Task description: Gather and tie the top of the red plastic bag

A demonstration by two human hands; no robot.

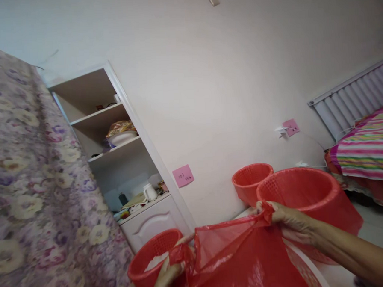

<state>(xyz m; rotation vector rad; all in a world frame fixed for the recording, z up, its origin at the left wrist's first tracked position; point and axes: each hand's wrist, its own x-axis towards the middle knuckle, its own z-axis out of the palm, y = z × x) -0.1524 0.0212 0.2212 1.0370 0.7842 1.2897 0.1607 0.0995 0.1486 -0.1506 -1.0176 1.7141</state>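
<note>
both hands (287, 217) gripping red plastic bag (242, 256), red baskets (298, 189) behind; white wall (227, 94), floral curtain (26, 178)

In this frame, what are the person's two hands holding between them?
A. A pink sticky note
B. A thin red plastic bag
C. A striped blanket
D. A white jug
B: the left hand and the right hand each pinch an edge of the thin red plastic bag, stretched between them in front of the red perforated plastic baskets.
</note>
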